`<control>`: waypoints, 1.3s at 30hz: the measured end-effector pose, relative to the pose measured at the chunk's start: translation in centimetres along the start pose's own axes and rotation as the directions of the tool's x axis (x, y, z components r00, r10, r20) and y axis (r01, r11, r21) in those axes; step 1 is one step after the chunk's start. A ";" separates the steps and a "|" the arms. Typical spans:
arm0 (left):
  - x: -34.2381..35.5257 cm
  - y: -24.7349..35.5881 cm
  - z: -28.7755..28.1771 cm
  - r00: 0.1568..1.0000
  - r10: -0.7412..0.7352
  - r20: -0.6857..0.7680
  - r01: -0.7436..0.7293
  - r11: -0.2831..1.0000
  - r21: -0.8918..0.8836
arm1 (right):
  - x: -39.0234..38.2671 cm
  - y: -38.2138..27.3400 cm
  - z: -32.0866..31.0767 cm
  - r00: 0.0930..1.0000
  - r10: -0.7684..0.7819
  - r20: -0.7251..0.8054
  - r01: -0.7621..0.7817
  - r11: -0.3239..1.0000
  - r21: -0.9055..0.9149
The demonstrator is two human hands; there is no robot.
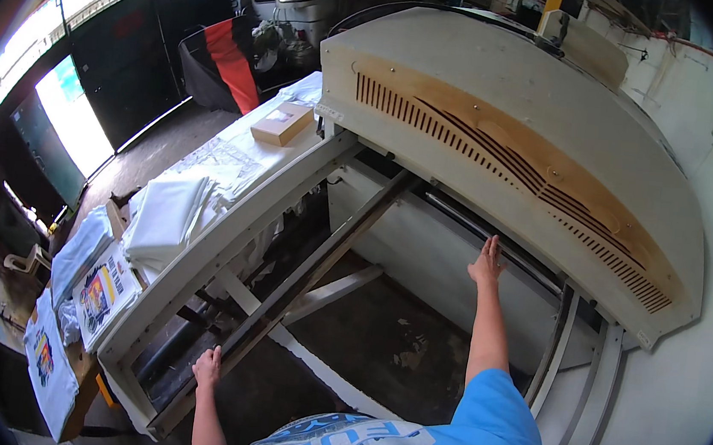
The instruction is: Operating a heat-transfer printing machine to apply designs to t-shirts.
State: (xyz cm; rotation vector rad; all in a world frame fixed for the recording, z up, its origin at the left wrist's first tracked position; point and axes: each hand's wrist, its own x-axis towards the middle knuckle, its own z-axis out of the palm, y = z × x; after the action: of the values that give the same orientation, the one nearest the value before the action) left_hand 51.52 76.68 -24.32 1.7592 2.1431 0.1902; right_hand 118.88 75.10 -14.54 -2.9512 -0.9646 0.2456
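A large cream machine hood (505, 108) with dark vent slots and brown heat-like stains spans the upper right. Below it extends a metal frame with long rails. My left hand (207, 367) is at the near end of the inner metal rail (304, 273), its fingers curled over it. Further off, my right hand (487, 261) reaches forward with fingers stretched out, close to a shiny metal bar (492, 240) under the hood's lower edge. Nothing shows in the right hand. Whether its fingertips touch the bar, I cannot tell.
Left of the frame, a table carries stacked white cloth (168, 213), a cardboard box (283, 123) and printed shirts (105, 297). A white wall (682, 408) stands close on the right. Crossing white beams (332, 293) lie low within the frame, above a dark floor.
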 end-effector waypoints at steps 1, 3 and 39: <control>-0.1 0.0 -0.2 1.000 -0.005 0.007 0.005 1.000 0.013 | 0.2 0.0 -0.1 1.000 -0.012 0.013 0.012 1.000 -0.011; 0.1 0.5 -0.3 1.000 -0.011 0.019 0.011 1.000 0.017 | 0.5 0.0 -0.2 0.999 -0.025 0.025 0.025 0.999 -0.021; -5.6 1.4 0.6 0.966 0.163 -0.201 -0.165 0.986 0.007 | -16.6 -9.4 12.0 0.853 -0.506 -0.128 0.522 0.825 0.216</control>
State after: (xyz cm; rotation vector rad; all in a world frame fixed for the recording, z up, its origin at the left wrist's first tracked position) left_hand 53.89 71.51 -23.38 1.9887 2.1238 0.4379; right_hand 98.24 72.62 -23.35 -2.3490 -1.5445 0.2241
